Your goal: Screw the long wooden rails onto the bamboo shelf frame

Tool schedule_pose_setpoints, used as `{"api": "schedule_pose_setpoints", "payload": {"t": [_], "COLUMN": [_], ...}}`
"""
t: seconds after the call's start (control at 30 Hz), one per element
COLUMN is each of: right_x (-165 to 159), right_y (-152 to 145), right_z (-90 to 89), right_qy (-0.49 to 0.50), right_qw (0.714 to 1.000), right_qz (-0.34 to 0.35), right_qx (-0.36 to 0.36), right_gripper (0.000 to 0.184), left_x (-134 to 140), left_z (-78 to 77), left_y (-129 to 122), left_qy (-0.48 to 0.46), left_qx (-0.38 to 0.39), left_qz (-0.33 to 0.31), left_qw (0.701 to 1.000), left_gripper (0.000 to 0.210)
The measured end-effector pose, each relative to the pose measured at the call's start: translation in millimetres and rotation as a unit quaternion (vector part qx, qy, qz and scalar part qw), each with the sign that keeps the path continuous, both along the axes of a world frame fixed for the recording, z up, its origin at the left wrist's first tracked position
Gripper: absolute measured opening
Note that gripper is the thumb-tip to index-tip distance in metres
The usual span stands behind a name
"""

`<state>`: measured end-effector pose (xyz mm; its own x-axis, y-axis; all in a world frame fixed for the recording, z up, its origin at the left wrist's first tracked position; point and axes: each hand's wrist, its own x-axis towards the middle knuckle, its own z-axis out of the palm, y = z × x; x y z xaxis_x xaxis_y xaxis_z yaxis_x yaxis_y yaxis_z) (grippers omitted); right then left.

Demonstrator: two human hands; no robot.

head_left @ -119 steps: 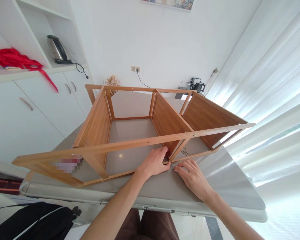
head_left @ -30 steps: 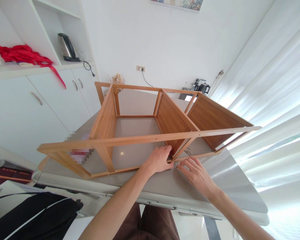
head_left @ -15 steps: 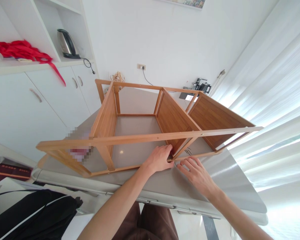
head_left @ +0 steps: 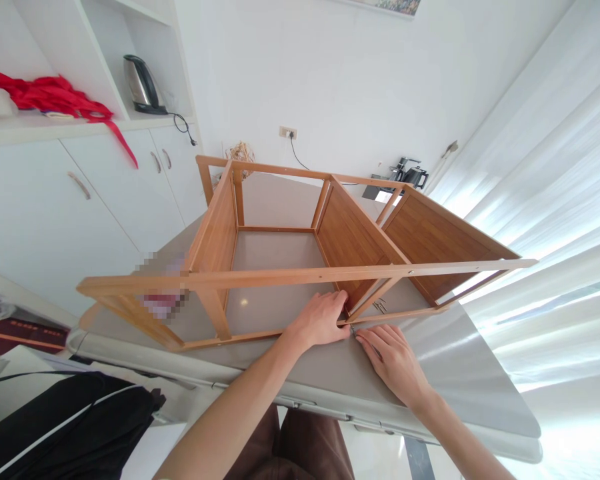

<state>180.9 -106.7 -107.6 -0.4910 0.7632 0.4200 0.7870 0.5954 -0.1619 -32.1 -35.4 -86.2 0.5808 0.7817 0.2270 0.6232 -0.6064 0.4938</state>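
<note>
A wooden shelf unit [head_left: 300, 275] lies on its side on the grey tabletop [head_left: 300, 363]. My left hand [head_left: 319, 319] is closed around its near lower rail, where the middle shelf panel [head_left: 353, 230] meets it. To the right, the fingers of my right hand [head_left: 393, 357] are pinched on a small, thin metal rod [head_left: 353, 331], seemingly a hex key, whose tip is at the rail's outer side. Its far end and the fastener are too small to make out. Several loose screws [head_left: 380, 306] lie on the table behind the rail.
Left stand white cabinets [head_left: 115, 180] holding an electric kettle [head_left: 144, 83] and red ribbon [head_left: 55, 97]. A coffee maker [head_left: 405, 173] is at the table's back right, near white curtains [head_left: 555, 220]. A black bag [head_left: 75, 427] sits at lower left.
My right hand has turned slightly, its fingers now drawn closer together at the thin rod. My left hand keeps its grip on the rail. The whole view has shifted a little.
</note>
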Motion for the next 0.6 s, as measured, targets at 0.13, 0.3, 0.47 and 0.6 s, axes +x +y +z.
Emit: {"api": "schedule_pose_setpoints", "payload": {"t": [0.13,0.3,0.47,0.6], "right_x": [-0.8,-0.9,-0.7,3.7], "right_y": [0.2,0.1,-2.3,-3.0], "right_z": [-0.4,0.0,1.3,2.1], "right_qy": [0.008,-0.004,-0.021,-0.04], "right_qw": [1.0,1.0,1.0,0.999], "right_qz": [0.0,0.004,0.012,0.022], "right_qx": [-0.016,-0.004,0.008,0.007], "right_gripper": [0.015,0.016,0.015,0.016], "left_x": [0.1,0.0,-0.5,-0.6], "left_z": [0.4,0.4,0.0,-1.2], "left_y": [-0.1,0.7,0.4,0.8], "left_qy": [-0.007,-0.01,-0.002,-0.011], "left_qx": [-0.004,-0.015,-0.01,-0.012], "left_qz": [-0.003,-0.005,-0.001,-0.005], "left_qw": [1.0,1.0,1.0,1.0], "left_gripper": [0.03,0.031,0.03,0.031]}}
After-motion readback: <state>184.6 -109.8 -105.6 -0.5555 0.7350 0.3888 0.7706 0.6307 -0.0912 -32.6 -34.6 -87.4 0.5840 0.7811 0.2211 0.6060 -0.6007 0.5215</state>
